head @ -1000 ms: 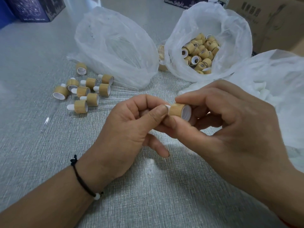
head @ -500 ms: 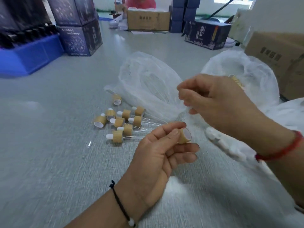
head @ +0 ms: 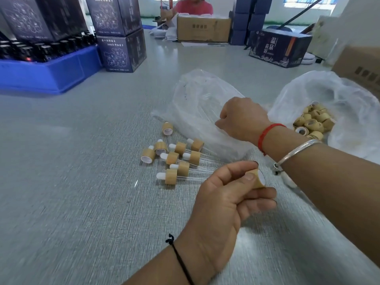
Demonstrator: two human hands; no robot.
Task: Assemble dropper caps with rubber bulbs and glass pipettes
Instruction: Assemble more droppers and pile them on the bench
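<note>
My left hand (head: 228, 196) pinches a bamboo dropper cap (head: 256, 178) between thumb and fingers, its white-lined open end facing right. My right hand (head: 240, 118) reaches over the clear plastic bag of glass pipettes (head: 195, 99), seen from the back with fingers curled down; whether it holds anything is hidden. Several assembled droppers (head: 178, 159) with white bulbs and glass pipettes lie on the grey table left of my hands. A second bag (head: 349, 99) at the right holds several loose bamboo caps (head: 312, 124). White rubber bulbs (head: 290, 183) peek out under my right forearm.
A blue crate (head: 51, 73) of dark bottles stands far left, with dark printed boxes (head: 121, 50) beside it. Cardboard boxes (head: 203, 29) sit at the far end, where a person in red (head: 193, 6) is, and another box (head: 359, 66) stands at the right edge.
My right hand has let go of the cap and moved away up to the pipette bag. My left hand keeps the cap. The view has lifted toward the room.
</note>
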